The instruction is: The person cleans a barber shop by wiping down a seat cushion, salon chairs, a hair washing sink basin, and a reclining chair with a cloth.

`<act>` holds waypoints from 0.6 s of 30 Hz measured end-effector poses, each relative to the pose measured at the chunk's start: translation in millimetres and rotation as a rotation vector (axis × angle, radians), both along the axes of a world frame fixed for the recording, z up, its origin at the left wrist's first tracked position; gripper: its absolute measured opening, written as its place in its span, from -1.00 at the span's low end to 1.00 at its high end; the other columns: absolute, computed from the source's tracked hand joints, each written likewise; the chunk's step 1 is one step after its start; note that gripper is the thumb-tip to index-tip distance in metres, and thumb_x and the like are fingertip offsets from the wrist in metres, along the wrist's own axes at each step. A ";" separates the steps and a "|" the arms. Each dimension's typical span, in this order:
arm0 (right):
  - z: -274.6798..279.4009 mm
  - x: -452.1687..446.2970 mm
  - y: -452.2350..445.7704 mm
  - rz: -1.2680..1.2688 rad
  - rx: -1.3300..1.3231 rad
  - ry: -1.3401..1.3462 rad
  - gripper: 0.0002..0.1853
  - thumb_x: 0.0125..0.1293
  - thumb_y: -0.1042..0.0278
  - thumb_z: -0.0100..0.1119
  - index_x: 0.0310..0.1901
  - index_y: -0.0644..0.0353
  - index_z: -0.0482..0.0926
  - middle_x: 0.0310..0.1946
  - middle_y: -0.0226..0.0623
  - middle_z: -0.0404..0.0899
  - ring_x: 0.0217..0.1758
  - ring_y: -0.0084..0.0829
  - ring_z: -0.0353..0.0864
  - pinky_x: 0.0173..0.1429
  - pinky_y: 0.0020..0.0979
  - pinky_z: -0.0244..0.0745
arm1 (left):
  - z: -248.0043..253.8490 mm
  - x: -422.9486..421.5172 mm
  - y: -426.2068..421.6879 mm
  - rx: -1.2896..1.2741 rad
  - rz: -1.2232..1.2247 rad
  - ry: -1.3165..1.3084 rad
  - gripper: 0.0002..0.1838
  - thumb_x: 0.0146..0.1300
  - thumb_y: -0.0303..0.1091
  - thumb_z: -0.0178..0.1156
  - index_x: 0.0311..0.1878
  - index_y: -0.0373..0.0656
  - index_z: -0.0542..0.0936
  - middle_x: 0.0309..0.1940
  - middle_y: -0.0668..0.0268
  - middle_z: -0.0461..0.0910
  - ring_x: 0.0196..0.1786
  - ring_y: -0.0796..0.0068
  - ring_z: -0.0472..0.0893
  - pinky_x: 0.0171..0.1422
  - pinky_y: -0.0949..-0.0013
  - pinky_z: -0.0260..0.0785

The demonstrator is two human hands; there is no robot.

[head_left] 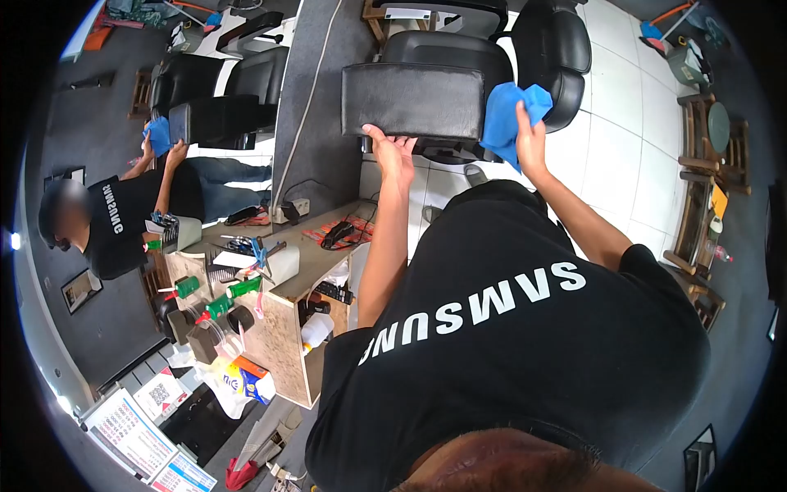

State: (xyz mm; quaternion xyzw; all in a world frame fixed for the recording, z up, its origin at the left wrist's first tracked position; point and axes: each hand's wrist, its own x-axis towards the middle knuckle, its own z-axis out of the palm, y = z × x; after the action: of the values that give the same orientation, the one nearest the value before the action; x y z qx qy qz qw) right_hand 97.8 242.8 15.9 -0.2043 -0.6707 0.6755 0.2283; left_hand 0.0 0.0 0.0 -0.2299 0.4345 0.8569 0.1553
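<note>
Pad (414, 102) ahead, chair (447, 49) beyond it; cloth (502, 123) at pad's right end. Surface (316, 264) at left, mat (363, 226) on it, mirror (90, 135) farther left. Stool (719, 127) far right.

1. Twelve o'clock, and the left hand (394, 157) grips a black cushion (414, 100), thumb over its near edge;
2. one o'clock, the right hand (531, 141) clutches a blue cloth (502, 123), right beside the cushion's end;
3. eight o'clock, green bottles (219, 307) at a cluttered wooden counter (275, 348);
4. ten o'clock, a mirror (90, 123) reflects the action.
</note>
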 end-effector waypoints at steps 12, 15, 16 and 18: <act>-20.8 -161.4 -82.3 0.647 1.108 0.039 -0.31 0.35 0.10 0.21 0.42 0.34 0.39 0.42 0.13 0.40 0.58 -0.05 0.27 0.63 0.00 0.13 | -62.0 -18.9 27.2 -0.014 -0.265 -0.026 -0.22 0.58 0.27 -0.27 0.47 -0.29 0.19 0.33 -0.09 0.41 0.36 -0.15 0.49 0.40 -0.22 0.49; -36.0 -124.0 -73.6 0.705 1.139 0.066 -0.27 0.23 0.25 0.24 0.47 0.17 0.37 0.45 0.02 0.40 0.64 -0.16 0.19 0.67 -0.05 0.06 | -70.8 -32.6 14.1 -0.049 -0.230 0.036 -0.21 0.58 0.30 -0.33 0.48 -0.25 0.20 0.34 0.03 0.48 0.37 -0.12 0.50 0.43 -0.21 0.46; -36.6 -100.4 -61.5 0.714 1.153 0.066 -0.26 0.20 0.28 0.24 0.47 0.16 0.38 0.45 0.02 0.40 0.64 -0.15 0.20 0.67 -0.05 0.07 | -81.6 -41.1 4.9 0.020 -0.250 -0.010 -0.20 0.58 0.30 -0.32 0.48 -0.29 0.18 0.36 0.00 0.45 0.38 -0.12 0.49 0.42 -0.21 0.46; -30.8 -48.7 -42.2 0.689 1.136 0.007 -0.27 0.15 0.37 0.25 0.44 0.16 0.41 0.44 -0.01 0.41 0.62 -0.15 0.22 0.66 -0.05 0.09 | -94.1 -44.9 -5.2 0.101 -0.236 -0.099 -0.18 0.58 0.25 -0.25 0.47 -0.41 0.11 0.41 -0.15 0.34 0.43 -0.20 0.41 0.40 -0.29 0.46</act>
State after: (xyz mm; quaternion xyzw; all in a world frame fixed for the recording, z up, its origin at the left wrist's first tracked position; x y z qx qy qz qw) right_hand 49.1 200.6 -14.9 0.1760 -0.9487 0.2520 0.0735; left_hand -44.9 -5.2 -94.1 -0.2113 0.4064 0.8412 0.2876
